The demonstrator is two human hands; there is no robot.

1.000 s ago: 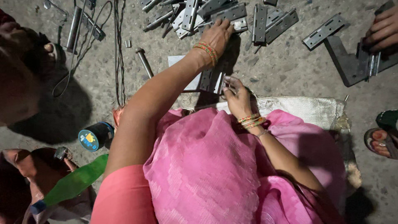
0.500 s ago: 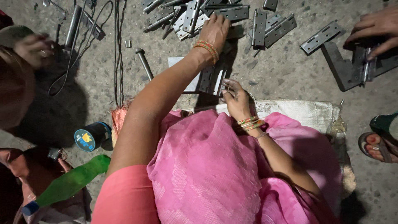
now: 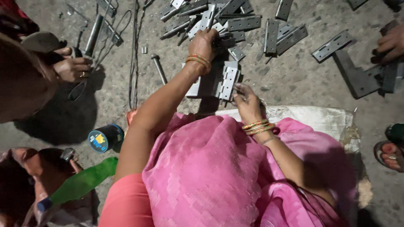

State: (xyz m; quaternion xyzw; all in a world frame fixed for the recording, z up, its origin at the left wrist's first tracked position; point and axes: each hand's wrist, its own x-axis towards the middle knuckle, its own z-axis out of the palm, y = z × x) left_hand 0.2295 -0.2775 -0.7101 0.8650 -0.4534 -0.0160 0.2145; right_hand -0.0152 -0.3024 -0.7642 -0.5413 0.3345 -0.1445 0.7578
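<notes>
**Hands in the hinge pile**

The left hand (image 3: 205, 42) has stayed stretched out to the pile of metal hinges (image 3: 235, 21) at the far edge of the concrete floor (image 3: 294, 80). Its fingers are curled on one. The right hand (image 3: 245, 97) has slid a bit outward, fingers pinching a grey hinge (image 3: 229, 82) near the white sack (image 3: 320, 117). Another person's hand (image 3: 71, 65) now sits lower by a steel rod (image 3: 93, 35). A blue can (image 3: 105, 138) lies close by.
</notes>
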